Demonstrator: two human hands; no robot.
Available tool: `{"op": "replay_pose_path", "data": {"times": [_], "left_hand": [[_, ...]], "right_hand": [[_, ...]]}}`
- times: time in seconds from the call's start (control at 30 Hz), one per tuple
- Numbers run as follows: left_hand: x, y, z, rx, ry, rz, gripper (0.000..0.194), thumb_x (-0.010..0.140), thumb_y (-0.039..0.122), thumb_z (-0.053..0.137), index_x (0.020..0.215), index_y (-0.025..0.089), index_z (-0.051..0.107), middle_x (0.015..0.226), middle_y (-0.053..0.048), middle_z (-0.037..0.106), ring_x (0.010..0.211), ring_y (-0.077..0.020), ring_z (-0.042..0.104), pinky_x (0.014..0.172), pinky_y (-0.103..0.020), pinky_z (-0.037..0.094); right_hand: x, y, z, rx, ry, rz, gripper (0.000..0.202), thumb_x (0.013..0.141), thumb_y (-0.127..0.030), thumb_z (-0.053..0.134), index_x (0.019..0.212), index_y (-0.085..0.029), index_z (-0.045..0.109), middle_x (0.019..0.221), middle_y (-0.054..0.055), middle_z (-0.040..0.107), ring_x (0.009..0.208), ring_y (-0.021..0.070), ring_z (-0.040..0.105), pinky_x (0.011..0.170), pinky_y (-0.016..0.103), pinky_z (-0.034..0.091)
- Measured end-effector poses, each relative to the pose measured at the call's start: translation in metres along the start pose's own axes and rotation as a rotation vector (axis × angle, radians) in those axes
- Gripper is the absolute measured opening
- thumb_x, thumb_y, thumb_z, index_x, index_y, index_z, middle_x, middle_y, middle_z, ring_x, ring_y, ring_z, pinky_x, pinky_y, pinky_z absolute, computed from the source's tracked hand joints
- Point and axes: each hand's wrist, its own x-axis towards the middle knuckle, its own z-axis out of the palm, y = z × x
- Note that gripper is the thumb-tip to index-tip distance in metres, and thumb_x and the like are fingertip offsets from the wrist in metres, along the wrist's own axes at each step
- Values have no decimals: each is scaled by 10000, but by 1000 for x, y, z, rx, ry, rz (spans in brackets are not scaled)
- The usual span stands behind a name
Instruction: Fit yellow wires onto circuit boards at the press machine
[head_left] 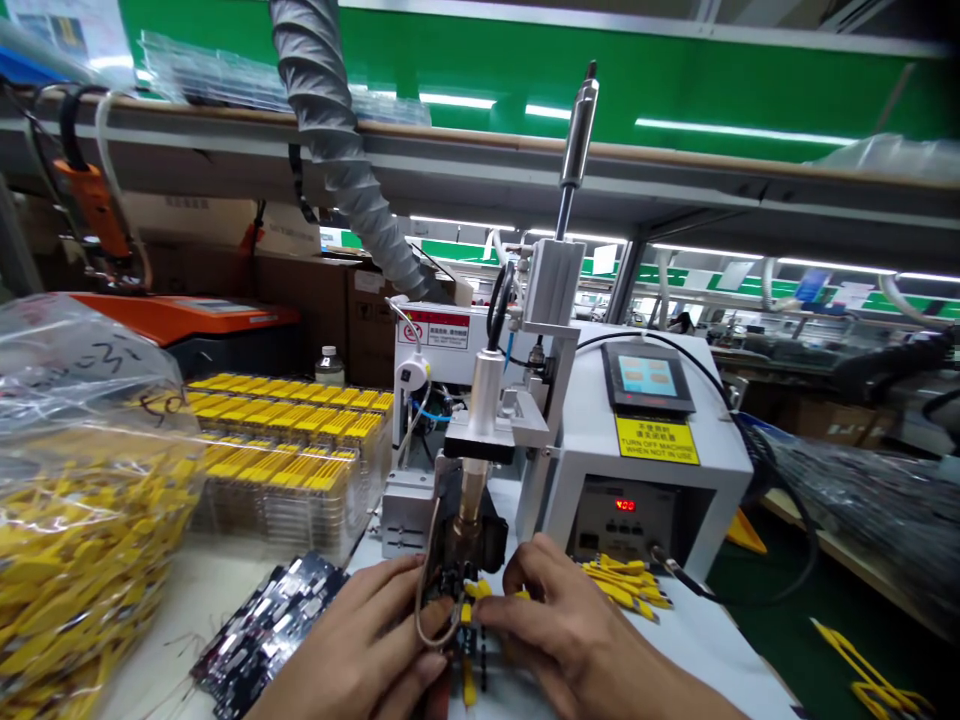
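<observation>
My left hand [375, 630] is at the foot of the soldering machine's head [470, 490], its fingers curled at the small dark fixture [450, 580]. What those fingers grip is hidden. From the other side my right hand [566, 625] reaches in, thumb and fingers pinched at a small yellow strip [466, 610] under the head. Another yellow piece [469, 682] hangs just below. A thin looped cable [420, 600] passes over the left fingertips. Beside my left forearm lies a pile of dark circuit boards [270, 630]. Loose yellow strips [626, 585] lie beyond my right hand.
A clear bag [82, 480] of yellow strips stands at left, before stacked clear trays [292, 500] of yellow pieces. The white control box [637, 390] carries a touchscreen [646, 378] and a red display. A grey hose [337, 140] hangs above; a black cable [806, 540] loops at right.
</observation>
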Motion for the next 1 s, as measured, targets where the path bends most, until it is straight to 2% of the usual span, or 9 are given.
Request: {"op": "replay_pose_path", "data": {"times": [0.07,0.23,0.43,0.63,0.77,0.9,1.0], "left_hand": [[2,-2,-2,-28,37,-8,396,926,185,551,1309,276,601,1270,-41,692,1197,-244,621,988,-348,540],[8,-6,-7,29,105,115,274,1002,215,492,1208,239,672,1197,-37,733,1158,-193,646,950,-283,557],[9,-5,-8,83,84,142,257,1022,240,472,1161,259,687,1194,-25,734,1155,-205,647,897,-294,589],[11,-2,-9,74,69,113,257,989,234,501,1154,265,695,1199,-24,737,1140,-217,667,898,-317,598],[11,-1,-9,10,79,79,308,943,202,558,1221,275,669,1196,-17,742,1136,-205,677,929,-305,583],[3,-3,-2,29,179,-28,356,905,304,633,1248,211,640,1156,-57,758,1063,-251,719,894,-364,608],[0,-5,2,96,173,-45,357,902,365,641,1226,215,664,1173,-67,750,1044,-287,727,851,-418,624]], "right_hand": [[0,0,0,-5,2,-2,335,848,-63,519,1085,-195,716,810,85,574,731,223,515,593,306,407],[1,0,-1,-3,4,4,299,863,-77,503,1045,-174,719,799,84,578,743,224,505,601,302,417],[2,0,-2,15,-5,24,288,893,-93,486,1032,-159,729,815,103,588,757,231,525,611,309,431],[0,-1,-2,-4,-23,54,302,903,-103,479,1047,-174,735,817,106,586,765,241,530,619,323,433],[1,-2,-1,3,-26,42,309,879,-86,479,1040,-164,731,814,104,586,760,237,523,612,319,432],[2,-3,-1,-9,-17,27,291,853,-68,497,1014,-154,724,824,104,593,758,235,522,602,312,430],[1,-2,-1,-40,-22,28,311,828,-43,523,1035,-167,719,839,105,595,765,238,527,611,318,436]]}}
